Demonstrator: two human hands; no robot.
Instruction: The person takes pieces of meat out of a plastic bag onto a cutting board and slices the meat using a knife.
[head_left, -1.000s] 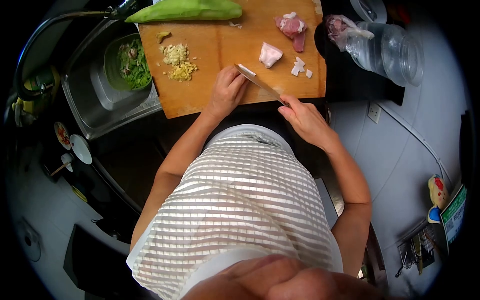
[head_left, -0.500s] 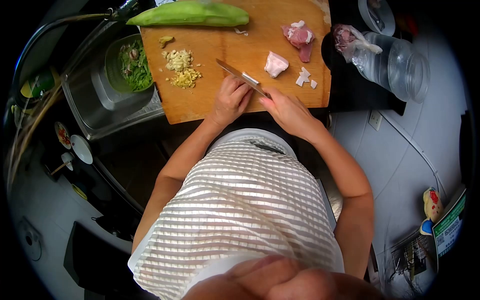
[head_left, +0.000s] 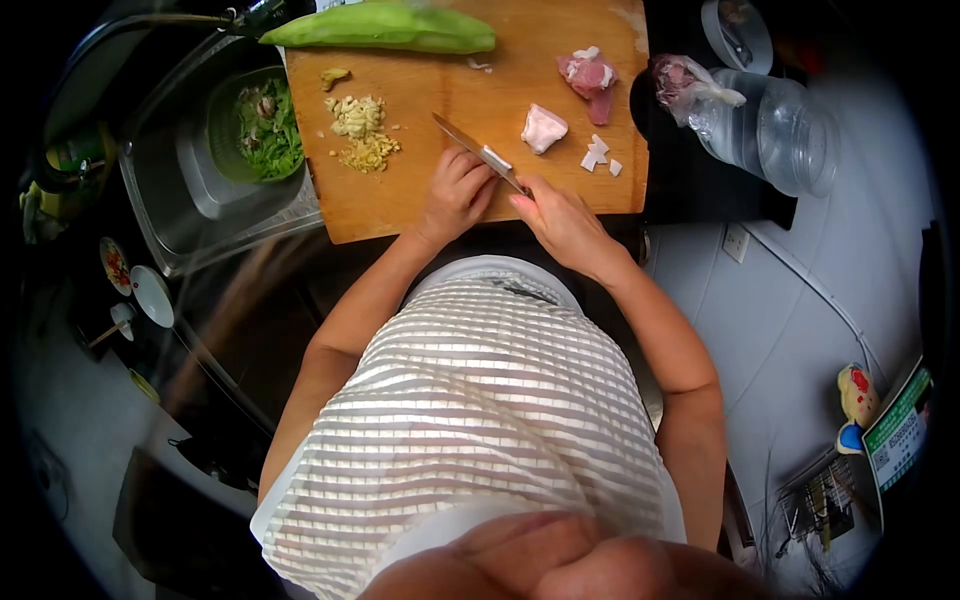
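Note:
A kitchen knife (head_left: 463, 138) is in my right hand (head_left: 562, 222), its blade slanting up and left over the wooden cutting board (head_left: 450, 85). A small white slice (head_left: 497, 158) clings to the blade. Close against the blade's near side, my left hand (head_left: 458, 192) has its fingers curled together; whatever they grip is hidden. To the right of the knife sit a pale chunk of fatty meat (head_left: 543, 128), a few small white pieces (head_left: 596, 152) and a pink piece of meat (head_left: 590, 80). Chopped garlic (head_left: 357, 115) and minced yellow bits (head_left: 368, 153) lie to the left.
A long green gourd (head_left: 385, 27) lies across the board's far edge. On the left, a bowl of leafy greens (head_left: 270, 140) stands in the metal sink (head_left: 160, 215). Right of the board are a bag of meat (head_left: 690, 88), a clear plastic jar (head_left: 775, 130) and a white bowl (head_left: 738, 35).
The view has shifted slightly, so most things appear a little further left. Both hands and the knife keep almost the same place on the board.

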